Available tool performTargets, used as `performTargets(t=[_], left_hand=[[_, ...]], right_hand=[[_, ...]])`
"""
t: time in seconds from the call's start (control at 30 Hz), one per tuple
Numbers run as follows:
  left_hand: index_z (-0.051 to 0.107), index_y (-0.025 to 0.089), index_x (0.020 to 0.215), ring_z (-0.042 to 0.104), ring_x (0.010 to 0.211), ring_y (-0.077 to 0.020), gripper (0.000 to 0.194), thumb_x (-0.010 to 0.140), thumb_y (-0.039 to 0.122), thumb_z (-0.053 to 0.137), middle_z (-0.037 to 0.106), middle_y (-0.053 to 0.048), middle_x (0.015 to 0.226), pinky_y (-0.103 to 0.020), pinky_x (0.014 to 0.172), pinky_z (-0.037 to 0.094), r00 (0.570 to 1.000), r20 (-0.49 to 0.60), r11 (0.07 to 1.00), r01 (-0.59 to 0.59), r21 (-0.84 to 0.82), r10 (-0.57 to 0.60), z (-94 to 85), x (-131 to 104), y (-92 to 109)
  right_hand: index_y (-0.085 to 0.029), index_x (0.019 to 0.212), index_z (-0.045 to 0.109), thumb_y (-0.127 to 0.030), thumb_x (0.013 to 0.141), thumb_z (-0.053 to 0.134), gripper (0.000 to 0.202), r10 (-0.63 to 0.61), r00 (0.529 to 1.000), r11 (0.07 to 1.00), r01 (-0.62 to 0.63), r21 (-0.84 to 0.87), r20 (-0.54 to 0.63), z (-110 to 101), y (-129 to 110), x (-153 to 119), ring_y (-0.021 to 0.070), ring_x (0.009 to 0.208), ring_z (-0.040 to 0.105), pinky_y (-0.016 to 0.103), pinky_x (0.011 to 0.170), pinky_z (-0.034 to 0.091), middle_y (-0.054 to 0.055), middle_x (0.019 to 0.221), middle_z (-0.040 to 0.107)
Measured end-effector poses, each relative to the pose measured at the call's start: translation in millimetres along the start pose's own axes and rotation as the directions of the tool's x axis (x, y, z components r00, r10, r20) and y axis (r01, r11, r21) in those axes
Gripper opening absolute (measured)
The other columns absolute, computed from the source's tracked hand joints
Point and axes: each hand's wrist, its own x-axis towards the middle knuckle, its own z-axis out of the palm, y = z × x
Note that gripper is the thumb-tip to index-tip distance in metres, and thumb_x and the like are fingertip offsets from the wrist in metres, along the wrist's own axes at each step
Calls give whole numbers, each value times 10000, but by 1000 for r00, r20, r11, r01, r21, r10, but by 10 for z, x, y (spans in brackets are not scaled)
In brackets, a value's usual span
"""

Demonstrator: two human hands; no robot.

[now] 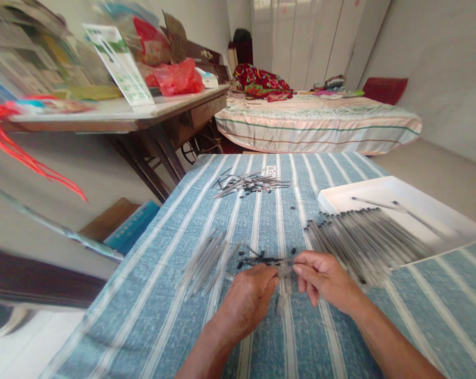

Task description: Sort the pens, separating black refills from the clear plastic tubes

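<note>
My left hand (251, 292) is closed, its thumb and fingers pinching what looks like a clear pen barrel, blurred and mostly covered. Close by on the right, my right hand (320, 273) pinches a thin dark pen part at its fingertips; its lower fingers curl loosely. Just beyond both hands lie dark pen pieces (261, 259) and small black caps (241, 264). Clear pen barrels (204, 263) lie side by side to the left of my left hand. On the right, a row of pens with dark ends (356, 237) rests against a white box lid (380, 190).
Farther back on the striped tablecloth (151, 316) sits a loose pile of thin pen refills and black bits (254, 181). Two slim rods (396, 207) lie in the lid. A side desk (175, 109) with a red plastic bag (178, 76) stands left; a bed (320, 121) is behind.
</note>
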Motion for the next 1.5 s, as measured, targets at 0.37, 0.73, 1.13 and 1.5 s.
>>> performTargets(t=[0.37, 0.73, 1.13, 1.5], left_hand=[[533, 166, 766, 538, 681, -129, 226, 876, 190, 337, 563, -29, 720, -218, 612, 378, 1000, 18, 1000, 0, 7, 0, 19, 3, 1], [511, 171, 731, 534, 678, -122, 218, 875, 194, 349, 562, -14, 700, -218, 609, 371, 1000, 24, 1000, 17, -16, -17, -13, 5, -14], [518, 164, 684, 506, 630, -108, 231, 858, 186, 367, 537, 4, 656, -207, 577, 357, 1000, 23, 996, 5, -92, -3, -34, 18, -9], [638, 195, 680, 479, 522, -112, 156, 759, 250, 515, 535, 27, 558, -204, 494, 344, 945, -20, 890, 299, -343, -326, -423, -78, -296]], right_hand=[[-164, 868, 483, -497, 771, 504, 348, 68, 995, 996, -72, 54, 68, 7, 17, 7, 68, 302, 500, 156, 305, 322, -45, 562, 590], [-168, 842, 437, -392, 789, 503, 240, 41, 998, 987, -47, 156, 46, -56, 21, -13, 84, 341, 544, 138, 288, 311, -37, 598, 591], [-151, 663, 486, -429, 787, 494, 305, 46, 999, 997, -47, 55, 26, 14, 20, 3, 68, 302, 508, 133, 286, 297, -48, 489, 545], [-145, 659, 514, -380, 705, 613, 259, 14, 875, 953, 135, 273, -484, -254, -77, -53, 64, 280, 460, 150, 277, 306, -26, 482, 569]])
